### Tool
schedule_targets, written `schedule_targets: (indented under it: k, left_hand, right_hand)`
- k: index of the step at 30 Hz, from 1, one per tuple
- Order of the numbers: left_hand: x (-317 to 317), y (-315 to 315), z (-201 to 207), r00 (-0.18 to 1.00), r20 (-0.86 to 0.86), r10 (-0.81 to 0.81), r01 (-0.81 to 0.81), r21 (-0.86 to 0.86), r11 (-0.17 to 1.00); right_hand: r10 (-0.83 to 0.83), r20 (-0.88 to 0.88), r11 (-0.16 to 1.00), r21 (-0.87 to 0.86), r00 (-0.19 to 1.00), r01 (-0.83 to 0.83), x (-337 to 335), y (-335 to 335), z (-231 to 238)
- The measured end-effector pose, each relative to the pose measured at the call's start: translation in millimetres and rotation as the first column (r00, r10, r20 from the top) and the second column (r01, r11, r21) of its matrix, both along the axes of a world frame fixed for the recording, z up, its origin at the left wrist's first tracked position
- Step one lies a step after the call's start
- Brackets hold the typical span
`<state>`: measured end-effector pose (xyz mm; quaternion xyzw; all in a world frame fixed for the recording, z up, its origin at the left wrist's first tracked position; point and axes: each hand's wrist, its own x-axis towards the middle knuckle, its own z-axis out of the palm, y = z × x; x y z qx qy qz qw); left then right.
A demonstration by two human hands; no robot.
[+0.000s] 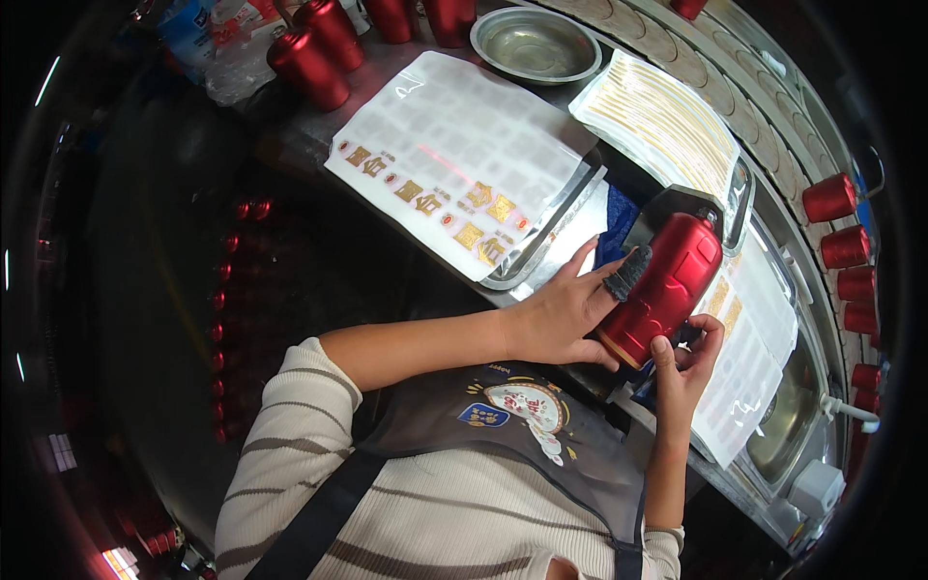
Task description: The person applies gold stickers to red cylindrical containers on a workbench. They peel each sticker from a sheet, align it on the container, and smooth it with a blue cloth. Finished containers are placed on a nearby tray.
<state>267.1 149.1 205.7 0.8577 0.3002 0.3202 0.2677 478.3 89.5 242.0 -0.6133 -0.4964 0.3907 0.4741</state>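
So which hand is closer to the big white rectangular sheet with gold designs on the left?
The left hand, just below and right of the sheet. The right hand is farther right, across the shiny red cylindrical bottle.

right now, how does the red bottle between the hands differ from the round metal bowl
Colour: the bottle is red; the bowl is silvery. Shape: the bottle is long and fairly slim; the bowl is round and wide open. Pose: the bottle slants between the left hand and right hand; the bowl sits on the table. Both look shiny.
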Motion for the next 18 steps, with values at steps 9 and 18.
schedule_targets:
  k: [9,18]
  left_hand:
    - [-107,90,7,0.803,-0.401,0.441,-0.517,-0.102,0.85]
    - [-122,122,-22,0.759,-0.505,0.411,-0.498,-0.043,0.866]
  right_hand:
    - [-0.129,-0.148,0.977,-0.188,0.981,0.101,26,-3,-1]
    - [-0.143,-0.128,0.972,-0.204,0.981,0.115,22,-3,-9]
